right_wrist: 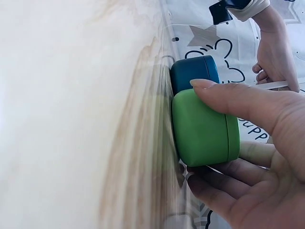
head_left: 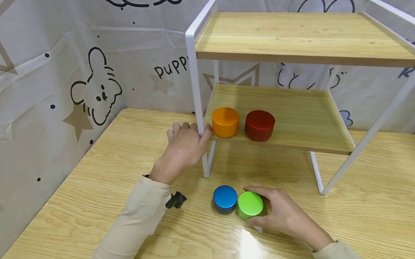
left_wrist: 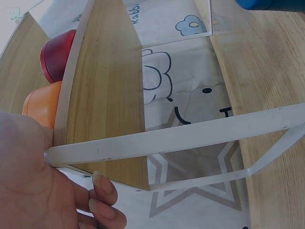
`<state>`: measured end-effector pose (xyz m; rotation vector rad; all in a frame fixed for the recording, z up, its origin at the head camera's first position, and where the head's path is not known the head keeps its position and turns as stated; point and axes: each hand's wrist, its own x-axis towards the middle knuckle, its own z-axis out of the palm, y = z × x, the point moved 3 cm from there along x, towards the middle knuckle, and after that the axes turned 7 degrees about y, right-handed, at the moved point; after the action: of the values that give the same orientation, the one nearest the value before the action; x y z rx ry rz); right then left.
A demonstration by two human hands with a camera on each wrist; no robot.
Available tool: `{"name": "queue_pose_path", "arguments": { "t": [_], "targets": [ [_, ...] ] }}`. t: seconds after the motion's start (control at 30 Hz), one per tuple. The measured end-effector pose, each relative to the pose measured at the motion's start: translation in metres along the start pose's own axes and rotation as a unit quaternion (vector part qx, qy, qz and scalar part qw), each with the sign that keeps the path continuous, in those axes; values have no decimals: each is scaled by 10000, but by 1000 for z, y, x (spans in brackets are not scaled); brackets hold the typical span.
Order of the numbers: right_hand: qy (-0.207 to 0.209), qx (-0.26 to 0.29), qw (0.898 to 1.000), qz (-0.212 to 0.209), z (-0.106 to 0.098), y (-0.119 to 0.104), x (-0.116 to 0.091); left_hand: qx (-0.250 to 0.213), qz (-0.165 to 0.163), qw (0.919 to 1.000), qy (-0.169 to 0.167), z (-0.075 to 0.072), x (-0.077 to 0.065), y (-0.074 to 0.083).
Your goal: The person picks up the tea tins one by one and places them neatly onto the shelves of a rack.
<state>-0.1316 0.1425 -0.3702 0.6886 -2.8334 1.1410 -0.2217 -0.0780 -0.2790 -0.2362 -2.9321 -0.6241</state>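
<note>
My right hand (head_left: 284, 211) holds a green round tin (head_left: 250, 205) on the table, thumb on one side and fingers on the other. Its lid seam shows in the right wrist view, where the thumb lies across the green tin (right_wrist: 202, 129). Touching or nearly touching it stands a blue round tin (head_left: 224, 199). My left hand (head_left: 186, 144) grips the white left post of a two-tier wooden shelf rack (head_left: 310, 36) at the middle board. Close to that hand, an orange tin (head_left: 225, 122) and a red tin (head_left: 259, 125) sit side by side on that board.
The rack's white metal legs (head_left: 334, 178) stand on the wood-grain table (head_left: 390, 180). Behind hangs a pale curtain (head_left: 156, 38) with cartoon drawings. Dark wrist cameras (head_left: 176, 200) are strapped to both sleeves.
</note>
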Motion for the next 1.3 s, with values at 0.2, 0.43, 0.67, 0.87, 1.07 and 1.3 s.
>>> {"name": "queue_pose_path", "arguments": {
  "t": [0.2, 0.43, 0.67, 0.87, 1.07, 1.3],
  "targets": [
    [18, 0, 10000, 39, 0, -1, 0, -12, 7, 10000, 13, -1, -1, 1],
    [26, 30, 9999, 133, 1, 0, 0, -9, 14, 10000, 31, -2, -1, 0],
    [129, 23, 9998, 171, -3, -1, -2, -64, 24, 10000, 24, -1, -2, 0],
    [154, 78, 9998, 119, -6, -3, -2, -91, 21, 10000, 15, -1, -2, 0],
    [238, -16, 9997, -25, -10, -6, -3, -48, 6, 10000, 3, 0, -1, 0],
    [403, -191, 9988, -220, -13, -10, -4, -89, 17, 10000, 3, -1, -1, 0]
  ]
}}
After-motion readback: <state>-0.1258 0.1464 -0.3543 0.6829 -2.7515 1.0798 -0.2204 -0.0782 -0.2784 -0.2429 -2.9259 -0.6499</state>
